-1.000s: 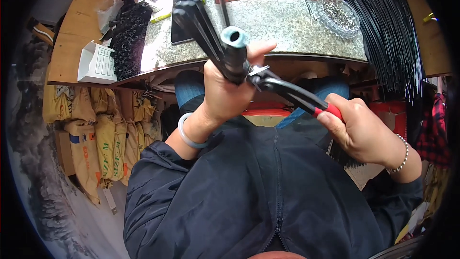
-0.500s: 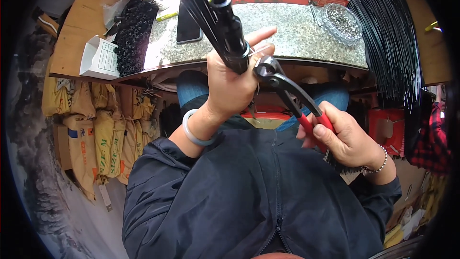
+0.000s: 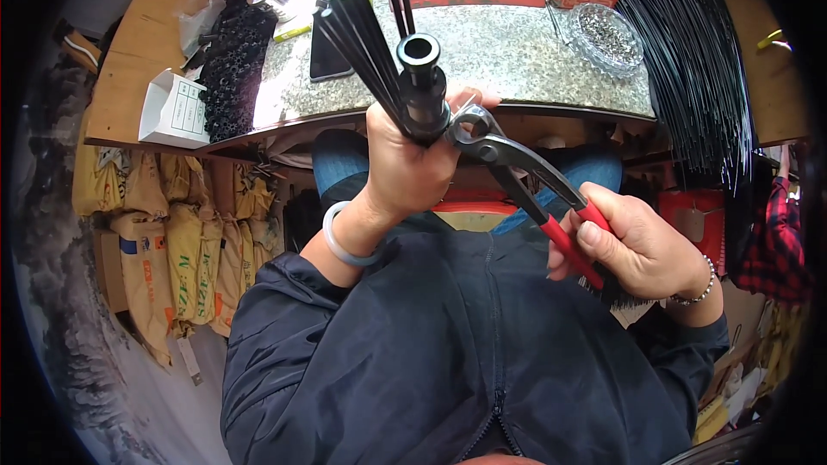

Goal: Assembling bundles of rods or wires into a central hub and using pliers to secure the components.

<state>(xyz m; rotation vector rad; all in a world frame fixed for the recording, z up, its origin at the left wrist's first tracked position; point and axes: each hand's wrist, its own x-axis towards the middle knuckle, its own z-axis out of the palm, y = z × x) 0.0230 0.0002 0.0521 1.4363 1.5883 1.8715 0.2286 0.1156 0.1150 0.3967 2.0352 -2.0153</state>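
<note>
Centre of the frame, and here's the left hand, its fingers curled firmly round the lower end of a black tube that points its open, pale-rimmed mouth up toward the camera. A fan of thin black rods leans up and left from the same grip, with a shorter pair of rods standing behind the mouth. Held like that, the tube's right flank lies exposed, presumably so a tool can come in from the side.

And there's the tool! To the right of centre, the right hand has its fingers wrapped about the red handles of the pincers, gripping well back, likely for leverage. The handles stand apart; the head sits just beside the tube's base.

What do the jaws have between them? Can't tell: fingertips and glare crowd that spot, and the left palm hides the tube's foot. Some right-hand fingers are tucked behind the handles, too.

Up top on the bench, a clear dish of tiny metal bits sits at the right, probably for easy reach. The long black rods beside it run off the upper edge, cut short.
</note>
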